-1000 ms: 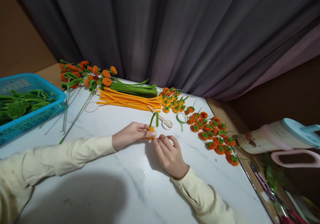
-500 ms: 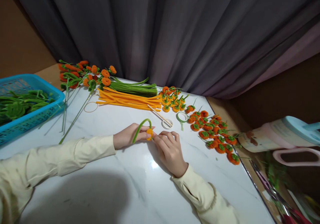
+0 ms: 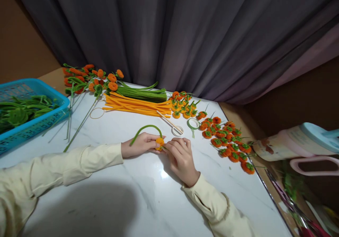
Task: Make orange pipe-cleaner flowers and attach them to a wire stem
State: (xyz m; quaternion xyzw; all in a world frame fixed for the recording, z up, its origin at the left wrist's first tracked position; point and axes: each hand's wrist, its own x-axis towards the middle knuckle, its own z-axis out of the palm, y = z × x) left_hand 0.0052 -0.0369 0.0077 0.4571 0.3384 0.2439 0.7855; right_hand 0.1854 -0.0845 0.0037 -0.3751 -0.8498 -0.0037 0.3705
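Observation:
Between the fingers of my left hand [image 3: 141,144] is a small yellow-orange pipe-cleaner pumpkin [image 3: 159,143]. A green pipe cleaner [image 3: 145,126] arches up from it and bends left over the back of that hand. My right hand [image 3: 180,155] is closed against the pumpkin's right side, its thumb and fingertips pinched at a short green end; the exact grip is partly hidden. Just beyond my hands lie a small white ring-shaped dish [image 3: 177,130] with a wooden stick [image 3: 168,121] leaning on it, and a roll of green tape [image 3: 193,124].
Orange pipe cleaners [image 3: 135,105] and green pipe cleaners [image 3: 144,94] lie in bundles at the back. Finished-looking orange pumpkins [image 3: 221,134] spread along the right edge. A blue basket [image 3: 59,106] with green pieces stands left. A lidded tumbler [image 3: 283,143] lies at the right, near scissors [image 3: 293,207].
The green pipe cleaner has swung further left into a wider arch. The pumpkin has turned slightly in my fingers, while both hands stay in nearly the same place.

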